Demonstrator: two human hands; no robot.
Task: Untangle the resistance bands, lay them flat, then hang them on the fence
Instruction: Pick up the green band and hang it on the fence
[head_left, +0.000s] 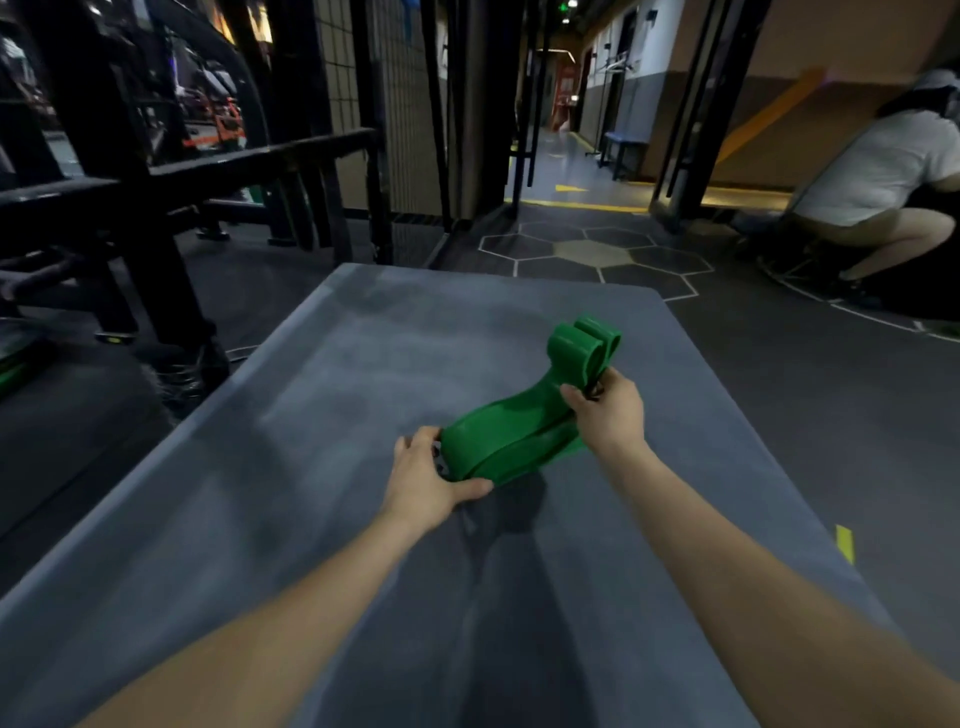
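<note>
Green resistance bands (524, 421) bunched in the middle of the frame, held just above a grey mat (322, 395) that fills the lower centre. Left hand (428, 480) at the lower-left end of the bundle, fingers curled over the top edge and thumb pressed along the underside, closed around that end. Right hand (608, 410) up and to the right of it, fingers pinched shut on the bands partway along, with a thin dark strand or cord caught between the fingertips; hard to tell what that strand is. Beyond the right hand, toward the upper right, folded loops of the green bands standing up in two or three rounded curls. Between the two hands, wide flat strips twisted over one another, sagging toward the mat, a dark shadow on the mat directly beneath. Both bare forearms reaching in from the bottom corners of the frame. Black metal gym frame (130, 208) in the upper left, a mesh fence (410, 104) at top centre behind it. Hexagon-patterned floor (592, 254) just past the far edge of the mat. Crouching person in a white shirt (878, 171) at the upper right edge, well apart from the mat.
</note>
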